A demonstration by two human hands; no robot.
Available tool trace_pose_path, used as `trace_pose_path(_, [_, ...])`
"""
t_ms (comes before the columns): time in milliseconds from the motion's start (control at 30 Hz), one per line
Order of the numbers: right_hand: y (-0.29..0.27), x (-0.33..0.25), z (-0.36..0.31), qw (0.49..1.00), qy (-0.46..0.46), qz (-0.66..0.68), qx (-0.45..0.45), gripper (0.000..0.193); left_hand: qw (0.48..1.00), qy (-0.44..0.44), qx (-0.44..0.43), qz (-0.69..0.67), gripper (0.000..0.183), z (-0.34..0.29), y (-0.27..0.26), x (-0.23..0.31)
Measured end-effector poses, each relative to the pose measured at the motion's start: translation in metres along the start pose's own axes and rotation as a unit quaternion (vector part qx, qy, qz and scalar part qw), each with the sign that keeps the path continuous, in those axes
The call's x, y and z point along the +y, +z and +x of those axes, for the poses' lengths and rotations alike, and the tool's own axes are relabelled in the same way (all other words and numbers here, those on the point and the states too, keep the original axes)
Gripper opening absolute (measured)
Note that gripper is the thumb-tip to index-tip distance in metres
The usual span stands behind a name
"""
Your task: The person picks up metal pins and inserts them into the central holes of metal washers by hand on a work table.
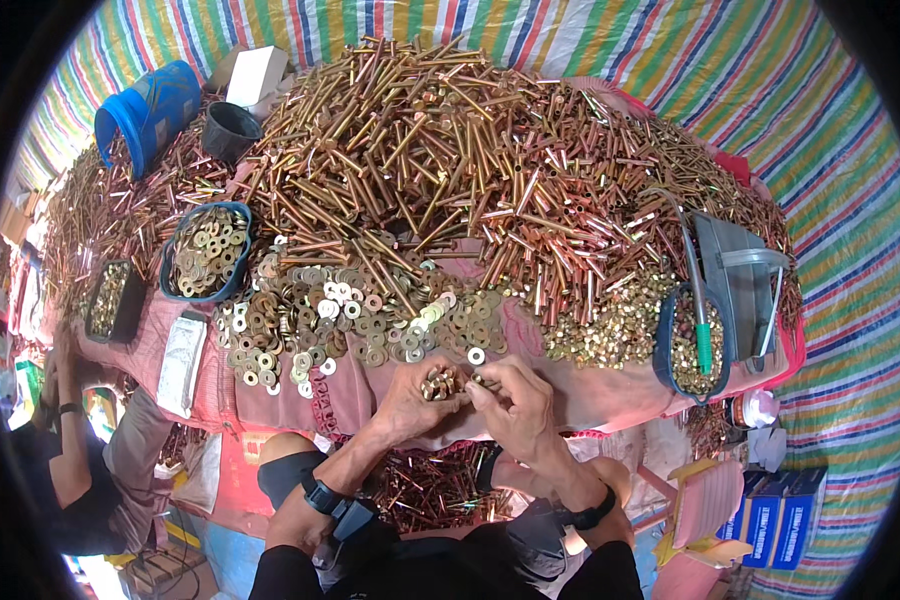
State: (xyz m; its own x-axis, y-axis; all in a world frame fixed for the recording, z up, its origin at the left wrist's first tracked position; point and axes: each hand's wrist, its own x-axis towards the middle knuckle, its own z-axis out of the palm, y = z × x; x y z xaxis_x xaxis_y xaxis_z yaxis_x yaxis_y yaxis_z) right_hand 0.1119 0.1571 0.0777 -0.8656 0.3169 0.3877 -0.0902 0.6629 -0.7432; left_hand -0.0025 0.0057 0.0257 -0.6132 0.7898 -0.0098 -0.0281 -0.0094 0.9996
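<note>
At the near edge of the cloth-covered table, my left hand (416,402) is closed around a bunch of small golden metal fasteners (440,383). Their ends face up; whether they are nuts or bolt ends is unclear. Close on its right, my right hand (515,405) has thumb and forefinger pinched together beside the bunch. Any small piece in that pinch is too hidden to name. Just beyond both hands spread loose flat washers (370,310). Small golden nuts (610,335) lie heaped to the right, and a large pile of long golden bolts (410,150) rises behind.
A blue tub of washers (206,292) and a dark tray of nuts (108,300) stand left. On the right are a blue tub (664,360) with a green-handled tool (704,348) and a grey scoop-like container (720,260). Another person's arm (68,440) reaches in at left.
</note>
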Motion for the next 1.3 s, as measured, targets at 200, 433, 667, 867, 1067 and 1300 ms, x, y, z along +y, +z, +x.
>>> trace_pose_path(200, [0.005,0.005,-0.005,0.999,-0.028,0.008,0.032,0.019,1.000,0.012,-0.005,0.009,0.022,0.000,-0.001,-0.001])
trace_pose_path(433, [0.012,0.014,-0.003,0.998,0.026,0.043,0.028,0.027,1.000,0.002,-0.001,0.028,0.023,0.005,-0.003,0.002])
trace_pose_path(667, [0.010,0.012,0.007,0.999,-0.034,0.020,0.025,0.029,0.999,-0.010,0.002,0.038,0.024,0.005,-0.003,-0.001])
trace_pose_path(867, [0.003,0.010,0.008,0.997,0.061,0.039,-0.031,0.033,1.000,0.007,0.000,0.029,0.025,0.006,-0.003,-0.001])
trace_pose_path(1067, [0.000,0.004,0.008,0.990,0.094,0.096,-0.043,0.035,1.000,0.011,0.002,0.025,0.023,0.005,-0.004,0.001])
trace_pose_path(1300, [0.000,0.013,0.009,0.997,0.032,0.062,-0.042,0.031,0.999,0.024,-0.001,0.026,0.023,0.006,-0.002,0.003])
